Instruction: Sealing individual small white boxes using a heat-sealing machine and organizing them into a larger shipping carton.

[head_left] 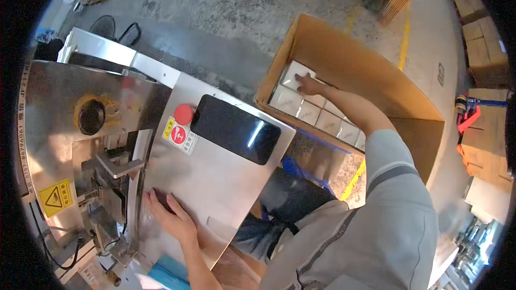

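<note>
My left hand (pixel 173 221) lies on the metal tabletop (pixel 215 182) of a machine, thumb and fingers apart. A dark reddish patch (pixel 163 200) shows between the thumb and fingers; what it is cannot be made out. On the right, my right hand (pixel 310 85) reaches into an open cardboard box (pixel 344 56). Its fingers are apart and rest at the top of a white carton (pixel 292 72) in the far left corner. Several more white cartons (pixel 309 111) stand packed in rows beside it, partly hidden under my forearm.
A black smartphone (pixel 236 129) lies on the tabletop beside a red round button (pixel 184 114) and a warning label (pixel 180 136). The steel machine (pixel 59 118), with a bent metal bracket (pixel 118 166), borders the left. Blue plastic film (pixel 166 274) is at the lower edge. Stacked cartons (pixel 484 145) stand far right.
</note>
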A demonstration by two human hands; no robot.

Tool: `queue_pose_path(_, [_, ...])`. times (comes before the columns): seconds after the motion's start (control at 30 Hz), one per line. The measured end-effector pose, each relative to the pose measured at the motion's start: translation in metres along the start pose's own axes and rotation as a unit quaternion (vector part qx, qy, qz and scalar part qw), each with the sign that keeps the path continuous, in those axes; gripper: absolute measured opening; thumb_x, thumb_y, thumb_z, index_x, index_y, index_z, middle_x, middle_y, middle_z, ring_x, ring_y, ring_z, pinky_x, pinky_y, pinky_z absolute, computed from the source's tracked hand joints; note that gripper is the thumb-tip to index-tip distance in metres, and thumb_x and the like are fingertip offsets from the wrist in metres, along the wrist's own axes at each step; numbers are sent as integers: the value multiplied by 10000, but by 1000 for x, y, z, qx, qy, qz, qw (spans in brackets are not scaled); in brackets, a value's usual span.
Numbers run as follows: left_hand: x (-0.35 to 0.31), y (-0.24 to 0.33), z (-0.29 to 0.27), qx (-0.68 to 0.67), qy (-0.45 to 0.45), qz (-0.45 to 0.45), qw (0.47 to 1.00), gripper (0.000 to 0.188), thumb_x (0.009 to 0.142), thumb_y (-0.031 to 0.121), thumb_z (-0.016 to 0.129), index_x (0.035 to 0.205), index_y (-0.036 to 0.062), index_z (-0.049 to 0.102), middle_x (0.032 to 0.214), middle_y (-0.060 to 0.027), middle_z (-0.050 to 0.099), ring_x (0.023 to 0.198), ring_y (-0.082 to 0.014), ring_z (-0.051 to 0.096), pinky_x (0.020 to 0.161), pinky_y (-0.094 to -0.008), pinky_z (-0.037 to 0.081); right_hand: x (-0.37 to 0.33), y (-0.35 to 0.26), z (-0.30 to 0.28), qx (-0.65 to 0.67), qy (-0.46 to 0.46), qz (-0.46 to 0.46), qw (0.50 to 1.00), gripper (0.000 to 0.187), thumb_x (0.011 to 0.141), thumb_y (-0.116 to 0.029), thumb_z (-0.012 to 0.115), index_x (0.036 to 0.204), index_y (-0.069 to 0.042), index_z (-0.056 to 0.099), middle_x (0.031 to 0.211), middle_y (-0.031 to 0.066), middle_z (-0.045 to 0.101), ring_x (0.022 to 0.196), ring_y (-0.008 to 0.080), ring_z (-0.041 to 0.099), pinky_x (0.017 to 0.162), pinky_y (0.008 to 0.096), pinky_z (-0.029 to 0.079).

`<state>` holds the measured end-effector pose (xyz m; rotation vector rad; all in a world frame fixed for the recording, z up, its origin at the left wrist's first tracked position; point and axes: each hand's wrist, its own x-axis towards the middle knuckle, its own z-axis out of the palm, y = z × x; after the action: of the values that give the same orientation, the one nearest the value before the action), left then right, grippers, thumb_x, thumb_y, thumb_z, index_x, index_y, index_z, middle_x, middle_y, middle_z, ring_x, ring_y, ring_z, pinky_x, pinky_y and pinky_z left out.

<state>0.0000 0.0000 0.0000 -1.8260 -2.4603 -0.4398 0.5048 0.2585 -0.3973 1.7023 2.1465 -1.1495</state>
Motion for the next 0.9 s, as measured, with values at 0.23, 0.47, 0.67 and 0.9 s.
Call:
queue_pose_path(0.23, [13, 21, 10, -11, 21, 14, 1000, 428, 1024, 211, 507, 1325, -92, 530, 1432, -313, 458, 1330, -465, 440, 1122, -501, 349, -37, -50, -66, -12, 8, -122, 992, 396, 931, -267, 604, 1217, -1, 666, 1220, 218, 666, 1128, 360, 633, 1024, 412, 472])
queue_pose_path(0.47, [0, 5, 0, -91, 133, 26, 987, 189, 932, 73, 595, 1078, 8, 695, 1127, -191, 667, 1074, -384, 594, 969, -460, 459, -105, -178, -115, 64, 5, -210, 976, 378, 968, -292, 601, 1232, -23, 639, 1181, 192, 690, 1067, 325, 663, 926, 404, 513])
queue_pose_path(0.67, [-8, 7, -4, -151, 172, 51, 972, 125, 880, 38, 618, 948, 41, 722, 974, -154, 673, 954, -357, 600, 874, -441, 481, -202, -229, -165, 170, 54, -190, 965, 359, 995, -278, 573, 1188, 14, 648, 995, 130, 706, 915, 224, 651, 841, 354, 507])
queue_pose_path(0.9, [-87, -6, -113, -360, -24, 30, 932, 127, 881, 41, 664, 988, 13, 725, 942, -143, 694, 886, -283, 663, 812, -363, 527, -294, -251, -154, 204, 115, -163, 958, 392, 1022, -289, 530, 1234, 25, 633, 1085, 106, 700, 1009, 154, 612, 896, 308, 480])
